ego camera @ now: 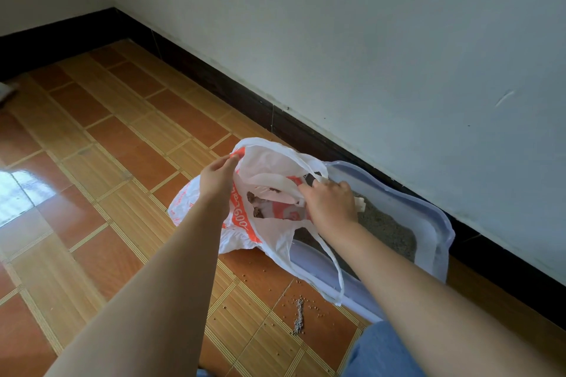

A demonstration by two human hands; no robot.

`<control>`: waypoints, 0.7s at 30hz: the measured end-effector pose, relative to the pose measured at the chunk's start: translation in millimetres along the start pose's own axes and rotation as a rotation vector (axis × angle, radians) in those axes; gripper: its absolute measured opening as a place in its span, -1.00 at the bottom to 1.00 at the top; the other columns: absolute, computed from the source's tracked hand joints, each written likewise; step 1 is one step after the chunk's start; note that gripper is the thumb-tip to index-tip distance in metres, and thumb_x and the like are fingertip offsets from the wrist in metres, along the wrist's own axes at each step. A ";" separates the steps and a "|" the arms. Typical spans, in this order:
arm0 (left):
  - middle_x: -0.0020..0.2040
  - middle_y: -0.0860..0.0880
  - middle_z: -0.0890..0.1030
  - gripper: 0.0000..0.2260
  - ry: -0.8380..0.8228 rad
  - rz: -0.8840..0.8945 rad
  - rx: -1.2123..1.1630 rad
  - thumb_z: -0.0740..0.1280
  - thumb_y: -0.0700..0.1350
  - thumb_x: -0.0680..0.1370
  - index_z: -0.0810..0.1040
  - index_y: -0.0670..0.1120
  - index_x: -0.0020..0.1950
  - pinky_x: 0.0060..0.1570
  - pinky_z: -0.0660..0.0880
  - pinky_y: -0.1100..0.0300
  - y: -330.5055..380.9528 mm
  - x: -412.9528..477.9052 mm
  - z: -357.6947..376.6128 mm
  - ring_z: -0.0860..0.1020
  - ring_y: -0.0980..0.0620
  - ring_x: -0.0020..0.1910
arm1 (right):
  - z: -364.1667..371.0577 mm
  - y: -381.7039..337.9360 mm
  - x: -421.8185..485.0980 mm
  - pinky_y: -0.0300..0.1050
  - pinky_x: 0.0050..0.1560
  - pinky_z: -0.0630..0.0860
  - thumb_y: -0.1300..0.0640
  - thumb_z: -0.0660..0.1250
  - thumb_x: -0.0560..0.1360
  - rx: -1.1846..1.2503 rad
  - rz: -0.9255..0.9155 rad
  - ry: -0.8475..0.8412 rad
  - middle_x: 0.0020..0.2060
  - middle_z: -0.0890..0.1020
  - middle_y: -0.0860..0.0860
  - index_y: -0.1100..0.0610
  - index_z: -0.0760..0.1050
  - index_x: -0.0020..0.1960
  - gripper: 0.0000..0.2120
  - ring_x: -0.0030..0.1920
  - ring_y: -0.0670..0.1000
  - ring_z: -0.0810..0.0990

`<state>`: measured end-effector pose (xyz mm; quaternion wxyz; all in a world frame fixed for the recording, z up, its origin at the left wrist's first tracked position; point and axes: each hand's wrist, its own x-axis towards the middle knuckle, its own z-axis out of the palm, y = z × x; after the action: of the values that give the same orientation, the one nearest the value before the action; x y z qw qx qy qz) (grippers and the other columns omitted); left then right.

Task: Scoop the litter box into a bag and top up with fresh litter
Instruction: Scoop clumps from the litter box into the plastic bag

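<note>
A white plastic bag (263,162) with orange print lies open on the tiled floor, overlapping the near left end of a pale blue litter box (428,214). Grey litter (389,229) fills the box. Dark brown clumps (258,213) show inside the bag's mouth. My left hand (219,176) pinches the bag's left rim and lifts it. My right hand (332,203) is closed on the bag's right handle strip, above the box. One loose handle loop (332,272) hangs over the box's front wall.
The box stands against a white wall with a dark skirting board (306,125). Spilled litter grains (298,315) lie on the orange floor tiles in front of the box. My knee in blue jeans (379,349) is at the bottom edge.
</note>
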<state>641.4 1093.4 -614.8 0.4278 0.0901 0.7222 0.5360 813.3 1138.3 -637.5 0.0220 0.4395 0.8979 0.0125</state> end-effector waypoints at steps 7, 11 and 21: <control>0.05 -0.03 0.57 -0.71 -0.001 0.004 -0.007 0.32 0.06 0.53 0.57 -0.01 0.21 -0.15 0.49 0.08 0.9 -3.3 2.9 0.54 0.00 -0.20 | 0.7 6.8 -3.4 0.00 0.12 0.33 0.12 0.32 0.51 0.001 0.010 0.007 0.02 0.59 0.07 0.08 0.46 0.19 -0.75 0.10 0.10 0.54; 0.18 -0.09 0.58 -0.69 0.008 0.005 0.009 0.32 0.07 0.52 0.57 -0.01 0.21 0.01 0.50 -0.01 0.8 -5.9 5.9 0.55 -0.10 0.02 | -1.1 7.4 -4.8 -0.01 0.13 0.30 0.11 0.29 0.52 -0.009 0.006 0.026 0.03 0.57 0.08 0.08 0.47 0.18 -0.76 0.09 0.09 0.52; 0.13 -0.06 0.57 -0.71 0.010 0.005 -0.002 0.31 0.05 0.53 0.57 -0.02 0.21 -0.01 0.48 0.02 0.3 -6.2 8.9 0.52 -0.05 -0.05 | 2.1 30.5 -8.3 -0.07 0.00 0.35 0.08 0.26 0.54 0.147 0.127 -0.075 -0.05 0.62 -0.01 0.06 0.50 0.16 -0.79 -0.01 0.04 0.57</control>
<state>651.5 1096.1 -611.8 0.4229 0.0889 0.7236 0.5383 842.6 1150.4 -638.1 0.0225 0.4964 0.8651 -0.0683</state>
